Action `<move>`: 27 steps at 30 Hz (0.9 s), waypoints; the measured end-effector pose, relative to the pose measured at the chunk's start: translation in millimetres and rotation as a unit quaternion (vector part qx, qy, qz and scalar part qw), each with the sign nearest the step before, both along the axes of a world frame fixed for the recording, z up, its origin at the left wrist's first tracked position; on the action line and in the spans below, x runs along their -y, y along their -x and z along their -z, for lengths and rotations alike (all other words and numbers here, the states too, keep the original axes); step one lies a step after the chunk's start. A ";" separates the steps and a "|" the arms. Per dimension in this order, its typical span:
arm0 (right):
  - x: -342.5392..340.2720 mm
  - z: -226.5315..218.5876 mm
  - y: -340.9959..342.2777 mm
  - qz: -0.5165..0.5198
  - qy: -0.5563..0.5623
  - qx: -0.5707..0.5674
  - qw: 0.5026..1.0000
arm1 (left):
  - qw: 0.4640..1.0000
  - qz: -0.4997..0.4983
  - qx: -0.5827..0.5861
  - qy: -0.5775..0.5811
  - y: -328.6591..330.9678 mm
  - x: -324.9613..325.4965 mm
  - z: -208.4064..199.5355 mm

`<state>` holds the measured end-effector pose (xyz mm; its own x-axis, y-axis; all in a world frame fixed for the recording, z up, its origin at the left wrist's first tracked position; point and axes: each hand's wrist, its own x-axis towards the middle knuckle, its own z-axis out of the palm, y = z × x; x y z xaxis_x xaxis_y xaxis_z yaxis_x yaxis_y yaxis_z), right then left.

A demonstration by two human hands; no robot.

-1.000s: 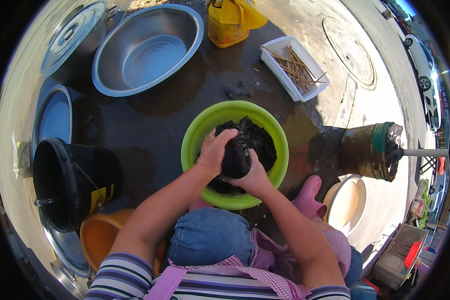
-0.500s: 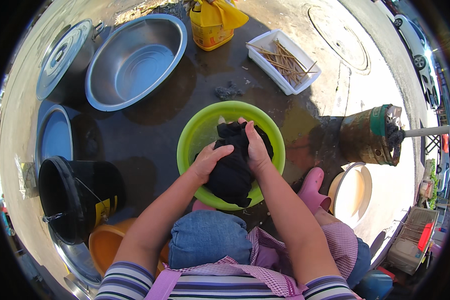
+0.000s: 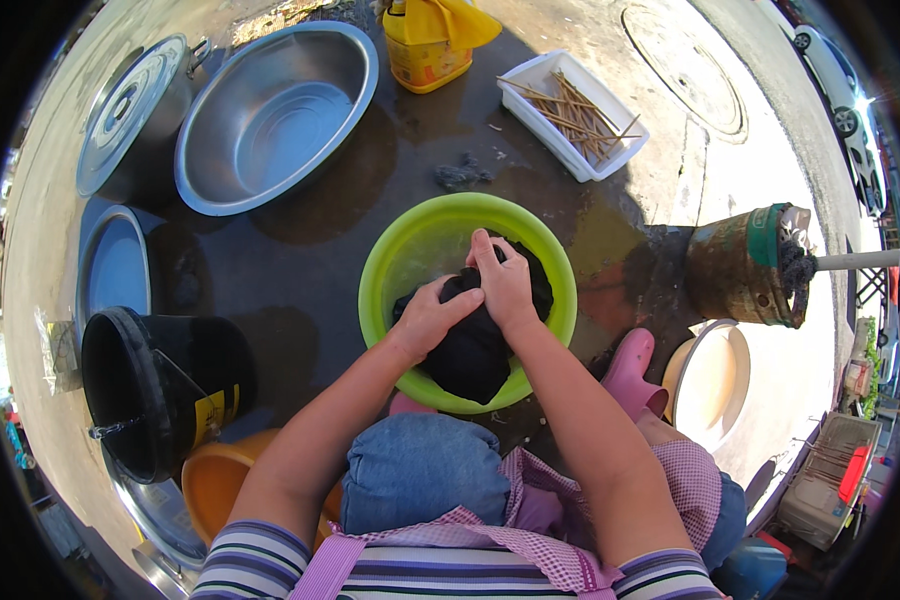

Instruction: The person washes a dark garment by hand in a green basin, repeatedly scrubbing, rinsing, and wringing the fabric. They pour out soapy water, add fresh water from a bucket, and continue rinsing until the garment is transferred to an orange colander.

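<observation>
A bundle of black cloth lies in a lime-green basin in front of my knees. My left hand grips the cloth from the left, its thumb pointing across toward the other hand. Close beside it, my right hand is closed round a gathered part of the cloth, fingers bent and thumb pressed in. The two hands almost meet over the middle of the bundle. Part of the cloth spreads behind my right wrist against the basin's inner wall. The fingertips under the cloth are hidden.
A large metal basin, a lidded pot and a black bucket stand to the left. Beyond the green basin are a yellow container and a white tray of sticks. A rusty bucket stands right, near my pink boot.
My hands have come closer together, and the right fingers have curled from extended to closed on the cloth. The cloth is gathered more tightly between them. The whole view has shifted slightly.
</observation>
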<state>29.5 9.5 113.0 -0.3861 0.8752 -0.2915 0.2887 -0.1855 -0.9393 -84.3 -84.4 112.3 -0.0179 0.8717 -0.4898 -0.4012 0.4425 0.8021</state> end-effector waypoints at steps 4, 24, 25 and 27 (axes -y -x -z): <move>16.5 -34.2 16.8 -0.050 0.057 -0.161 0.984 | 0.993 -0.036 -0.102 -0.052 35.4 18.0 -22.6; 27.3 81.3 -73.6 -0.077 -0.171 0.191 0.963 | 0.735 0.483 -0.392 0.270 171.3 337.0 -172.8; 29.4 80.8 -74.8 -0.131 -0.274 0.257 0.917 | 0.730 0.463 -0.406 0.296 163.9 326.7 -168.6; 38.6 76.4 -73.6 -0.212 -0.343 0.297 0.866 | 0.719 0.425 -0.431 0.342 149.1 289.6 -161.7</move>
